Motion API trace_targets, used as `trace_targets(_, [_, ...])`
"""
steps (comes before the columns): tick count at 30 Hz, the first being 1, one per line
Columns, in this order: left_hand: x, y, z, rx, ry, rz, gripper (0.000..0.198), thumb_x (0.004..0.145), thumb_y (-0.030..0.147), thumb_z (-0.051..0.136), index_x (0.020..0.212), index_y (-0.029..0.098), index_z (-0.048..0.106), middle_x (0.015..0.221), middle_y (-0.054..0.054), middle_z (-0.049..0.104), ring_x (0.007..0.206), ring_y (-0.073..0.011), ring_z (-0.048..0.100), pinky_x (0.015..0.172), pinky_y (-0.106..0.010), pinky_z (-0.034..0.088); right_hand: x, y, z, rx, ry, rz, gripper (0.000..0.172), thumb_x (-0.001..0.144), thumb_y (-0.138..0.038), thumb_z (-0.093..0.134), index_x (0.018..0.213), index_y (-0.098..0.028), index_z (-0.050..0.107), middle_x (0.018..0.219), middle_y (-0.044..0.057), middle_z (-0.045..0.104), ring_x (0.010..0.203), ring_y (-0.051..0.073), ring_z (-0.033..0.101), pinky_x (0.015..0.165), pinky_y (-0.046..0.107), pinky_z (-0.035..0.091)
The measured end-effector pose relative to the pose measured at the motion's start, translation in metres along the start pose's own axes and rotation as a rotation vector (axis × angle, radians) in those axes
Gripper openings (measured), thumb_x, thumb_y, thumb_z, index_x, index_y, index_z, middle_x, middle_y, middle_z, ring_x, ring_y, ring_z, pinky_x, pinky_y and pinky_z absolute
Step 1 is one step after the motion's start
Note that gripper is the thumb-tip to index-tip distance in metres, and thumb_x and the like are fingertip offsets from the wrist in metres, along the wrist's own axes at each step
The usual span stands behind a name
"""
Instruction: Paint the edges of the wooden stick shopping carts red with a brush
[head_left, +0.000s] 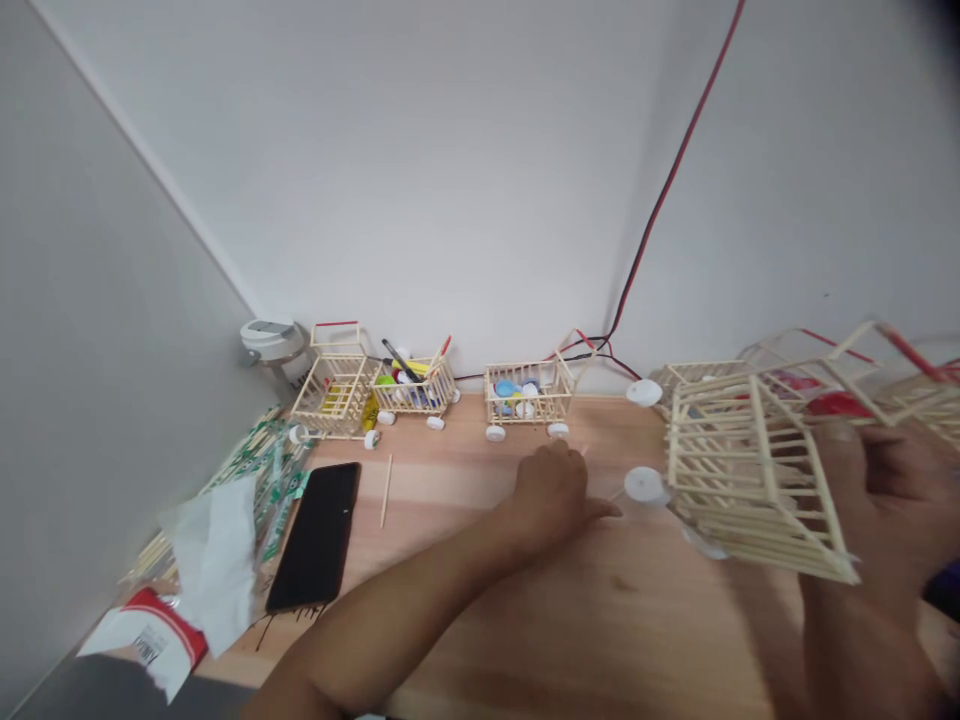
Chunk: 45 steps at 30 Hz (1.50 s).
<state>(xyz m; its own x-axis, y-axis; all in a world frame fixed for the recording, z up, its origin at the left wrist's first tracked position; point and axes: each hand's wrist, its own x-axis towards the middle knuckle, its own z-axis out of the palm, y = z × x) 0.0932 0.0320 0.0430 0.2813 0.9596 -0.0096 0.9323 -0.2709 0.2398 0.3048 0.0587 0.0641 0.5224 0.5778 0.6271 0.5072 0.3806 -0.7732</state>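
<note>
My right hand (881, 490) is wrapped round a miniature shopping cart (739, 475) built of thin wooden sticks, held tilted above the table's right side. White disc wheels (646, 485) stick out from its left side, and its red-wrapped handle lies toward the right. My left hand (551, 495) rests low over the tabletop with its fingers curled closed. Its fingertips point away from me, so whatever they pinch is hidden. The tip of a thin stick shows between this hand and the cart's wheel, blurred.
Along the wall stand small stick carts, including one with pens (412, 385) and one with coloured pieces (525, 393). A white-lidded container (274, 350) occupies the back left corner. Nearer are a phone (315, 535), a loose stick (386, 490), packaged sticks and torn wrapping (150, 640).
</note>
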Motion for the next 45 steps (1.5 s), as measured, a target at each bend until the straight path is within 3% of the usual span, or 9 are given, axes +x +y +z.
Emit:
trace_targets(3, [0.002,0.005,-0.003,0.006,-0.085,0.055,0.023,0.091,0.023,0.051,0.106,0.009,0.061,0.109,-0.014,0.064,0.093,-0.0263,0.064,0.076,-0.035,0.053,-0.005,-0.013,0.004,0.009,-0.028,-0.005,0.022,0.077,-0.041,0.057,0.074,-0.019,0.058,0.066,0.000,0.054,0.057,0.012,0.048,0.057,0.029,0.040])
trace_targets(5, [-0.002,0.003,-0.005,0.009,-0.112,0.075,0.022,0.089,0.011,0.045,0.102,0.010,0.062,0.106,-0.013,0.065,0.090,-0.0238,0.065,0.074,-0.033,0.052,-0.008,-0.017,0.005,0.005,-0.072,-0.012,0.022,0.077,-0.042,0.057,0.075,-0.020,0.058,0.067,0.000,0.056,0.058,0.012,0.050,0.058,0.029,0.041])
trace_targets(10, [-0.024,-0.016,-0.009,0.041,-0.137,0.062,0.022,0.087,0.008,0.044,0.100,0.010,0.062,0.107,-0.014,0.065,0.094,-0.0253,0.063,0.076,-0.034,0.052,-0.015,-0.013,0.007,-0.073,-0.255,-0.038,0.027,0.080,-0.047,0.057,0.078,-0.021,0.062,0.070,-0.001,0.059,0.064,0.013,0.054,0.064,0.028,0.041])
trace_targets(14, [-0.044,-0.043,-0.018,0.075,-0.131,-0.065,0.028,0.089,0.004,0.037,0.103,0.011,0.060,0.108,-0.014,0.065,0.099,-0.0242,0.062,0.084,-0.034,0.050,-0.018,-0.010,0.008,-0.133,-0.372,-0.048,0.030,0.079,-0.051,0.057,0.076,-0.022,0.064,0.066,-0.002,0.060,0.062,0.013,0.054,0.062,0.027,0.039])
trace_targets(19, [-0.065,-0.086,-0.030,0.128,-0.083,-0.285,0.028,0.086,0.000,0.038,0.103,0.012,0.057,0.106,-0.015,0.066,0.100,-0.0251,0.061,0.088,-0.036,0.048,-0.011,-0.010,0.006,-0.119,-0.244,0.002,0.030,0.078,-0.050,0.057,0.078,-0.021,0.062,0.067,0.000,0.059,0.059,0.013,0.052,0.059,0.027,0.041])
trace_targets(23, [-0.078,-0.102,-0.033,0.154,-0.039,-0.370,0.026,0.085,0.001,0.042,0.101,0.013,0.058,0.101,-0.014,0.065,0.094,-0.0238,0.062,0.081,-0.034,0.048,-0.008,-0.009,0.006,-0.108,-0.210,0.023,0.030,0.078,-0.050,0.056,0.079,-0.020,0.062,0.068,0.000,0.060,0.058,0.012,0.052,0.057,0.027,0.041])
trace_targets(27, [-0.074,-0.089,-0.027,0.178,0.103,-0.290,0.023,0.087,0.005,0.045,0.102,0.014,0.060,0.110,-0.013,0.061,0.103,-0.0257,0.056,0.084,-0.036,0.047,-0.010,-0.006,0.008,-0.162,-0.256,-0.021,0.030,0.078,-0.049,0.057,0.077,-0.020,0.064,0.069,0.000,0.060,0.063,0.014,0.055,0.065,0.029,0.041])
trace_targets(33, [-0.035,-0.049,0.004,0.039,0.066,0.241,0.020,0.093,0.013,0.047,0.089,0.014,0.067,0.098,-0.008,0.065,0.095,-0.0202,0.058,0.082,-0.030,0.046,-0.013,-0.004,0.009,-0.160,-0.324,-0.046,0.031,0.079,-0.050,0.055,0.079,-0.020,0.064,0.069,0.000,0.061,0.063,0.013,0.055,0.063,0.027,0.041])
trace_targets(45, [-0.010,-0.035,0.009,0.139,0.008,0.286,0.014,0.088,0.009,0.051,0.088,0.009,0.065,0.089,-0.012,0.066,0.082,-0.0233,0.061,0.068,-0.032,0.048,-0.015,-0.009,0.008,-0.195,-0.357,-0.058,0.036,0.079,-0.054,0.054,0.080,-0.021,0.065,0.069,0.000,0.064,0.065,0.015,0.058,0.064,0.027,0.041])
